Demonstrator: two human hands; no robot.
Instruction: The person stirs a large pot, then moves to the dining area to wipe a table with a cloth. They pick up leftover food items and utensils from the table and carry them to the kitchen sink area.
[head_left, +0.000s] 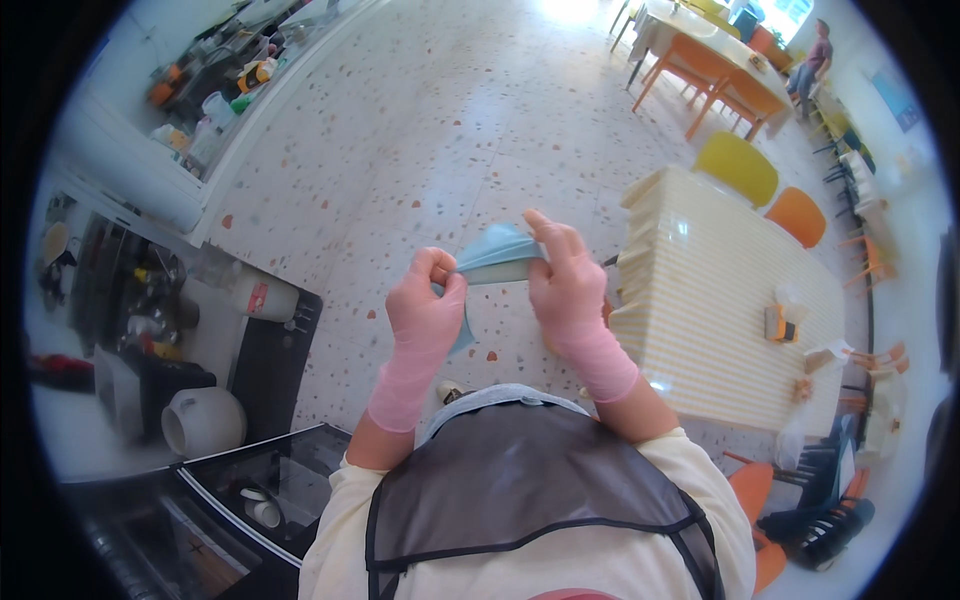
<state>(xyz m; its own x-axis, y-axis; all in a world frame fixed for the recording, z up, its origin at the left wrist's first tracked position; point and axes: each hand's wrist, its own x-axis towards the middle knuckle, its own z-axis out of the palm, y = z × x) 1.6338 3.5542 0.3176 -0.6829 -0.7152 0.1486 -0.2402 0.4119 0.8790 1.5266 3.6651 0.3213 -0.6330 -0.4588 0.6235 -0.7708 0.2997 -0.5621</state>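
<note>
A thin light-blue sheet, a cloth or plastic film (499, 249), stretches between my two hands above the speckled floor. My left hand (426, 296), in a pink disposable glove, pinches one end between thumb and fingers, and part of the sheet hangs below it. The other end is gripped by my right hand (564, 281), gloved in the same pink, with its index finger pointing up and away. A dark apron (517, 472) covers my front.
At the right stands a table with a striped cloth (720, 300), a tissue box (780, 326) on it. A black-edged counter (274, 375) with a white jar (204, 421) lies left. Chairs and a person (814, 64) are far off at upper right.
</note>
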